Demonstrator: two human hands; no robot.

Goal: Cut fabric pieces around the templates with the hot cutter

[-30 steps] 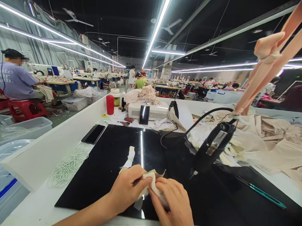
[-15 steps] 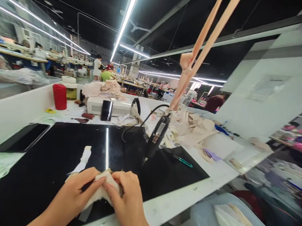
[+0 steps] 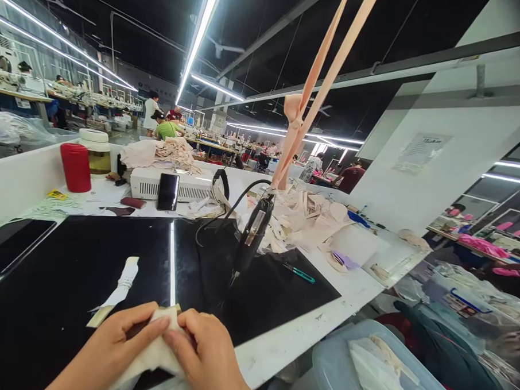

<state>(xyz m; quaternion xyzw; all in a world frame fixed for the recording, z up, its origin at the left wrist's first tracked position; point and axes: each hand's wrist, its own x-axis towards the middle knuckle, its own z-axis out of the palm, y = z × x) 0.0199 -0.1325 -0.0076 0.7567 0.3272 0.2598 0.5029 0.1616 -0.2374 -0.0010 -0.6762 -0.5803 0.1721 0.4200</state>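
Observation:
A cream-coloured piece of fabric (image 3: 160,351) is pinched between my two hands, low over the front edge of a glossy black board (image 3: 94,251). My left hand (image 3: 124,338) grips its left side with thumb and forefinger. On the right side, my right hand (image 3: 204,345) holds it the same way. A small tan edge shows at the top of the piece; its lower part is partly hidden by my hands. Just beyond my left hand lies a white strip wound with thread (image 3: 122,284). A black handheld tool with a metal tip (image 3: 254,232) hangs from a peach fabric band (image 3: 294,124).
Teal thread snips (image 3: 302,273) lie on the board's right. Behind are a white box-shaped device (image 3: 146,184), a phone (image 3: 167,192), a red cup (image 3: 75,168) and heaped fabric scraps (image 3: 315,212). A dark tablet (image 3: 14,244) is at left, a plastic bin (image 3: 334,359) below right.
The view has turned slightly right, so the table's things sit further left. Both hands keep their pinch on the fabric, which now shows a little more of its surface.

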